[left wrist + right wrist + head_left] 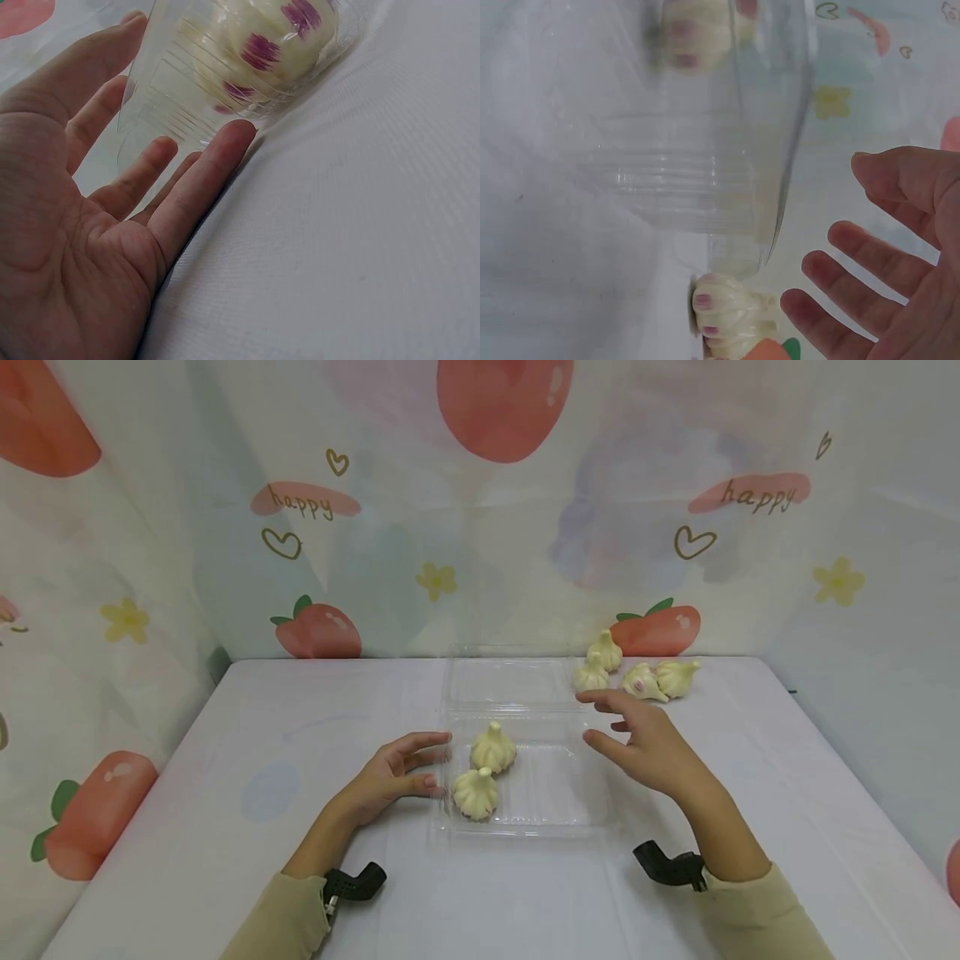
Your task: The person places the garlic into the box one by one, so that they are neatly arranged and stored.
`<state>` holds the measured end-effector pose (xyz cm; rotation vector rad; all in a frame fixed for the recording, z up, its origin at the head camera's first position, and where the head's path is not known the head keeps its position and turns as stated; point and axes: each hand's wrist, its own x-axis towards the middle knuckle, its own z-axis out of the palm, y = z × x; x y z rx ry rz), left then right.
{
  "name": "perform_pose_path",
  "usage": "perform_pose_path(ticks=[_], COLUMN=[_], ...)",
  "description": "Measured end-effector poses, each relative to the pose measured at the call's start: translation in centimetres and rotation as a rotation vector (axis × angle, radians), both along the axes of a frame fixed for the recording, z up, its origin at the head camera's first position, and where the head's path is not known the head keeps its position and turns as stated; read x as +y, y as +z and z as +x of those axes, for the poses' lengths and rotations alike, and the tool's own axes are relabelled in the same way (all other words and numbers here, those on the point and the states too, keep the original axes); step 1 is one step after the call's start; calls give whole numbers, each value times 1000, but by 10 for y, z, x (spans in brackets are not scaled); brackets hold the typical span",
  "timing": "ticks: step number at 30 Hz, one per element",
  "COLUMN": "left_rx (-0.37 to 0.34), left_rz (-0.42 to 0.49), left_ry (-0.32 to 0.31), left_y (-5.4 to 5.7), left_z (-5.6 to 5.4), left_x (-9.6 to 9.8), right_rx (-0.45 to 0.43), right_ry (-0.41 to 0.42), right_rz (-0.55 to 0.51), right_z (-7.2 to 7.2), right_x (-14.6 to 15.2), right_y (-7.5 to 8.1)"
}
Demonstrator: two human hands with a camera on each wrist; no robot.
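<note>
A clear plastic clamshell box (pixel 555 785) lies on the table with its lid (pixel 510 683) folded back toward the wall. Two garlic bulbs, a rear one (pixel 492 748) and a front one (pixel 475 794), sit in the left part of its base. At the box's left wall is my left hand (pixel 386 777), fingers extended and holding nothing; in the left wrist view the fingertips (pixel 236 139) are close against the plastic. My right hand (pixel 645 743) hovers by the box's right side, fingers spread and loosely bent, with nothing in its grasp.
Several more garlic bulbs (pixel 677 678) lie at the back right of the table, behind my right hand. A white cloth (pixel 315 693) covers the table. A printed curtain (pixel 480 543) rises at its back edge.
</note>
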<state>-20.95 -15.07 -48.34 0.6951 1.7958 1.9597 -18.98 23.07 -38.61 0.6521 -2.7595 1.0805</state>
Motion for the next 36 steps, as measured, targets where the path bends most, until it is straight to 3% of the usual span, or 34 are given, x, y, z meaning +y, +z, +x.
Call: perform_pose_path(ticks=[7, 14, 19, 22, 27, 36], left_rx=[-5, -22, -25, -16, -17, -7], left_rz=[-5, -2, 2, 10, 4, -5], left_ry=[-4, -4, -2, 1, 3, -5], left_y=[-1, 0, 0, -1, -2, -1], left_z=[0, 2, 2, 0, 1, 0], left_x=[-1, 0, -1, -2, -3, -2], right_rx=[16, 11, -10, -9, -69, -32], right_ry=[-69, -182, -309, -350, -351, -379], right_rz=[-26, -74, -36, 39, 167, 146], right_z=[-8, -26, -42, -53, -67, -70], right_x=[16, 34, 49, 58, 69, 72], right_y=[-3, -4, -9, -14, -26, -43])
